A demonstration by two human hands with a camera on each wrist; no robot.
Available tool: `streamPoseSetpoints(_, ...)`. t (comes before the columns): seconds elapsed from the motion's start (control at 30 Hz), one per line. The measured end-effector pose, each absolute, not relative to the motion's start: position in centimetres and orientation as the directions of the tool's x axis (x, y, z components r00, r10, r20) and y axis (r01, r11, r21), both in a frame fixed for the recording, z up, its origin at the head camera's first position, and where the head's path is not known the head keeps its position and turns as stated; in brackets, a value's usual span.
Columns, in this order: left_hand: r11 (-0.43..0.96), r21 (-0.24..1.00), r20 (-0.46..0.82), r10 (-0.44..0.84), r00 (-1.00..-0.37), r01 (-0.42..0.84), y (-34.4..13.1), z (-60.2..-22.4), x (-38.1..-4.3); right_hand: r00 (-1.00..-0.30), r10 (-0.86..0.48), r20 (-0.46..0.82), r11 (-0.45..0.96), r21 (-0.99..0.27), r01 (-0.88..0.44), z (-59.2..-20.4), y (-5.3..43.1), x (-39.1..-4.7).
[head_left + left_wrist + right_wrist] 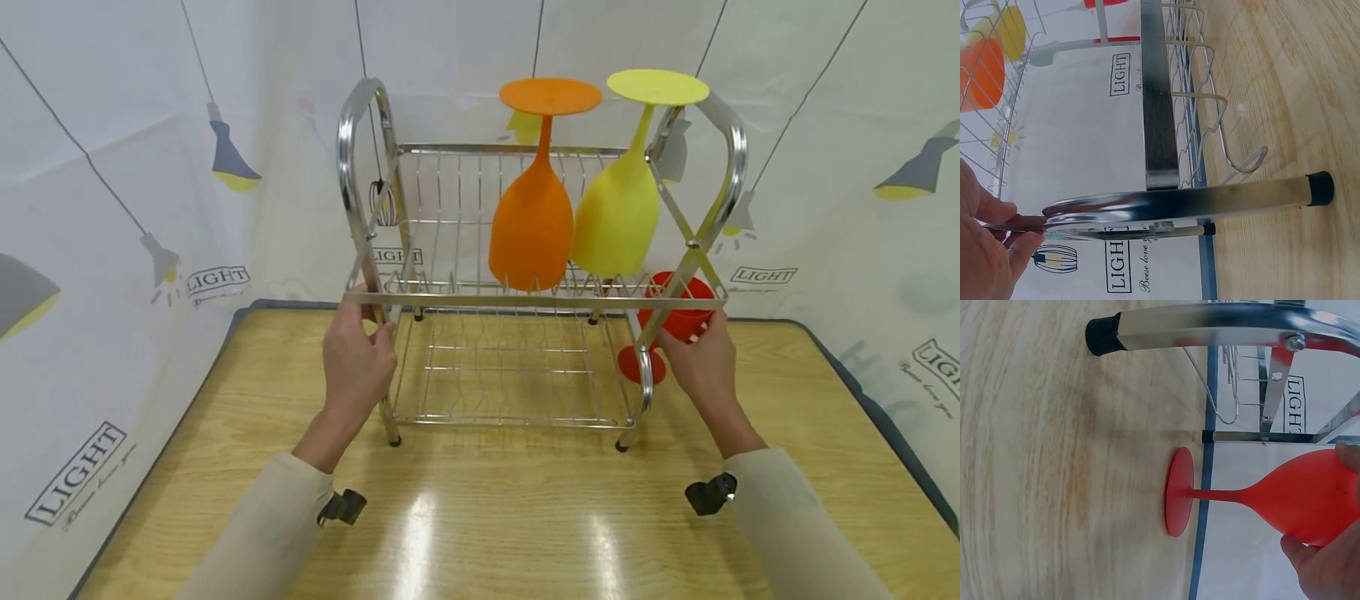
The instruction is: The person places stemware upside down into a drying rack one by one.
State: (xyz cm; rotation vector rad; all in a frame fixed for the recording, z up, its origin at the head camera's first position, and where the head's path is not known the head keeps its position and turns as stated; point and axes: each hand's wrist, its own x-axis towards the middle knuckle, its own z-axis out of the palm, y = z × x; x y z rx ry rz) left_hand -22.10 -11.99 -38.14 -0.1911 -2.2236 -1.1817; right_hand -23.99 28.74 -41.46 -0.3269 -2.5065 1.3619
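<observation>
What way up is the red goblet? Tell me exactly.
Upright. The red goblet has its round foot toward the wooden table beside the rack, bowl above, gripped by the right hand. Whether the foot touches the table: cannot tell.

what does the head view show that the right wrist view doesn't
Only the head view shows the orange glass and yellow glass hanging upside down in the rack's upper tier, and the left hand gripping the rack's left frame. Only the right wrist view shows the red glass's stem and foot clearly, the foot close to the wooden table. Both show the right hand holding the red glass's bowl beside the metal rack.
</observation>
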Motion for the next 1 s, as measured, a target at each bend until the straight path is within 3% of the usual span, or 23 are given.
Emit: streamPoseSetpoints(1.0, 0.602, 0.695, 0.580, -0.146, -0.801, 0.394, -11.8, -38.4, -22.0, -0.896, 0.376, 0.236, 0.539, -0.842, 0.005, -37.1, 29.5, -19.2)
